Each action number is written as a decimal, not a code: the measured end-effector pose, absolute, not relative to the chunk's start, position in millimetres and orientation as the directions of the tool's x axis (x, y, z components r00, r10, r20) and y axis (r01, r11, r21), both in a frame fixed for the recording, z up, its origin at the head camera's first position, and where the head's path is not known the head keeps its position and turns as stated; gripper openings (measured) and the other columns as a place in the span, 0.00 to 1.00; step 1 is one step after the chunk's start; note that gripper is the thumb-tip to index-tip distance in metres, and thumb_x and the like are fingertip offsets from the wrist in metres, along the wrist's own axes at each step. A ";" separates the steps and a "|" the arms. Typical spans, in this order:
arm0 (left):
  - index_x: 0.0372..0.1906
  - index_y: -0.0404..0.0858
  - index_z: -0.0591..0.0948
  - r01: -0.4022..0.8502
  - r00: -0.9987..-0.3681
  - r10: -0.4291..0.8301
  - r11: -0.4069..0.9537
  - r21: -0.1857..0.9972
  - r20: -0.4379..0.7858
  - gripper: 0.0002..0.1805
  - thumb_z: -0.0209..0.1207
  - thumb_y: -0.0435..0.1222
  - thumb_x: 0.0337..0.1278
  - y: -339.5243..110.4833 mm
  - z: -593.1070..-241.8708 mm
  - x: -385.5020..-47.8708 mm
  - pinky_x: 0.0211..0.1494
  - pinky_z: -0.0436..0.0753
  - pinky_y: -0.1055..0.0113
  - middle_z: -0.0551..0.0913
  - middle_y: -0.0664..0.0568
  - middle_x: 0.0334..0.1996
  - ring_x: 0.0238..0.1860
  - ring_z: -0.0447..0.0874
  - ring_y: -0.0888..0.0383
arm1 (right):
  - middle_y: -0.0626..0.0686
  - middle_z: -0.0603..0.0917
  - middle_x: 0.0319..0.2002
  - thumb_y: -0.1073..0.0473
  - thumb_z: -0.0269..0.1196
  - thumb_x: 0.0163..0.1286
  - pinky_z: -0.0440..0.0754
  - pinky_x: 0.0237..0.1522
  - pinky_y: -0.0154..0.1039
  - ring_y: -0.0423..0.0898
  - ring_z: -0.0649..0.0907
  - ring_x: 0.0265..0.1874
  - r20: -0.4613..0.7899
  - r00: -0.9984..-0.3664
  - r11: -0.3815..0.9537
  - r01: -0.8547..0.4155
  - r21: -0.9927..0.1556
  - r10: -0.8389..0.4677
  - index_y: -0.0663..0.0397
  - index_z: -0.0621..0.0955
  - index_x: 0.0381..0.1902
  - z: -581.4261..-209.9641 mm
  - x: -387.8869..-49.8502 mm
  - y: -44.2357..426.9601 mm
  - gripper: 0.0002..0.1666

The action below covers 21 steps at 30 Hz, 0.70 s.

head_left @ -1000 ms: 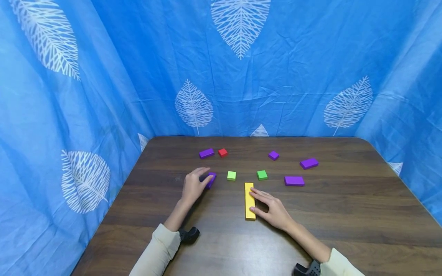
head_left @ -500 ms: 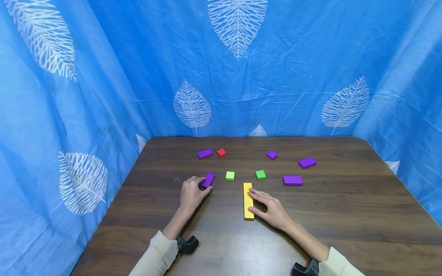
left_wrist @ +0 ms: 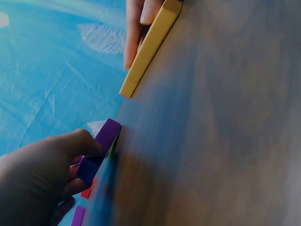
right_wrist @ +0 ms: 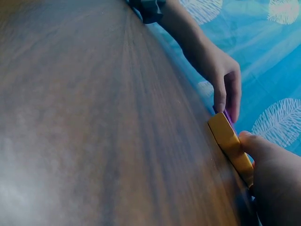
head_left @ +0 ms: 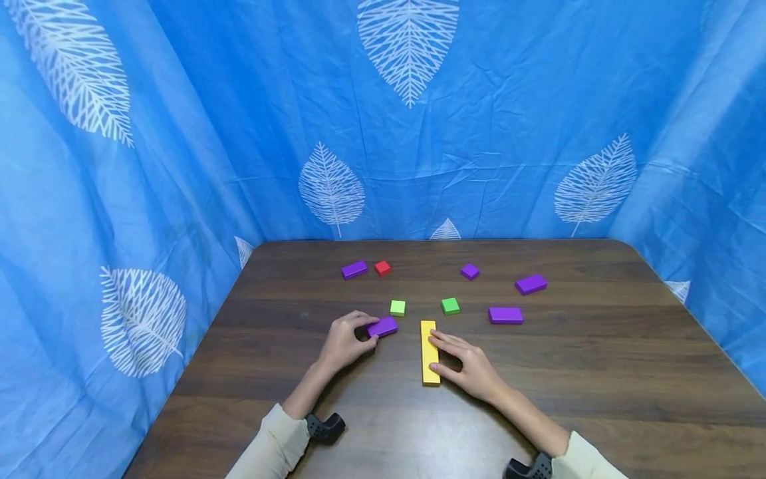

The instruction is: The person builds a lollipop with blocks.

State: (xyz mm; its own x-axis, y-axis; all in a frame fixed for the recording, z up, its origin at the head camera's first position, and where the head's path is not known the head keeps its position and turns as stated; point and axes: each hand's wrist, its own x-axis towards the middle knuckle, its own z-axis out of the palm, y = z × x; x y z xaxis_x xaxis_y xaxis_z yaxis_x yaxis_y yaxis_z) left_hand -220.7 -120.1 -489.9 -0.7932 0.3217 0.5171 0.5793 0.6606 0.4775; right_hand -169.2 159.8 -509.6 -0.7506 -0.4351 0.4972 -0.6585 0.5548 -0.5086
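Observation:
A purple block (head_left: 383,326) is pinched between the thumb and fingers of my left hand (head_left: 345,342), just left of the yellow bar. The left wrist view shows that purple block (left_wrist: 99,149) gripped by my left hand (left_wrist: 42,174). The yellow bar (head_left: 429,359) lies lengthwise, pointing away from me. Thumb and fingertips of my right hand (head_left: 475,370) touch its right side and top. In the right wrist view the thumb of my right hand (right_wrist: 277,183) rests against the yellow bar (right_wrist: 230,143).
Beyond the hands lie a light green block (head_left: 397,308), a green block (head_left: 450,306), a red block (head_left: 382,268) and a small purple block (head_left: 469,271). Other purple blocks lie at back left (head_left: 354,269) and at right (head_left: 530,285), (head_left: 505,315). A blue curtain hangs behind the table.
My left hand has moved right with the purple block, which has turned from steeply slanted to nearly crosswise and come closer to the yellow bar. My right hand stays at the bar.

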 end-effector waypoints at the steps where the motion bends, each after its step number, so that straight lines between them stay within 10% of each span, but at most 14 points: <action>1: 0.38 0.39 0.86 0.594 -0.787 0.345 0.649 0.476 0.512 0.16 0.69 0.33 0.36 -118.0 -490.7 -220.9 0.42 0.80 0.64 0.83 0.53 0.34 0.38 0.82 0.57 | 0.52 0.74 0.59 0.50 0.66 0.59 0.71 0.56 0.51 0.54 0.74 0.56 0.500 -0.750 0.553 -0.659 -0.509 -0.433 0.56 0.77 0.56 -509.4 -169.1 160.0 0.29; 21: 0.43 0.37 0.84 0.599 -0.782 0.352 0.652 0.465 0.514 0.14 0.66 0.35 0.49 -68.2 -498.2 -238.8 0.51 0.77 0.63 0.84 0.49 0.43 0.46 0.81 0.54 | 0.52 0.75 0.58 0.50 0.66 0.58 0.72 0.55 0.51 0.54 0.75 0.55 0.525 -0.731 0.550 -0.679 -0.487 -0.437 0.57 0.78 0.55 -510.8 -168.8 159.2 0.29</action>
State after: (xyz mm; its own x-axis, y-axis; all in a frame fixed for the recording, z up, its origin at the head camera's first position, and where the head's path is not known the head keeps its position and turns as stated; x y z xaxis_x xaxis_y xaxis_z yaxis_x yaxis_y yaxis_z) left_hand -238.8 -68.2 -498.2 -0.7823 0.3524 0.5136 0.5990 0.6516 0.4654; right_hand -168.8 159.2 -510.8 -0.7306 -0.4366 0.5250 -0.6785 0.5500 -0.4869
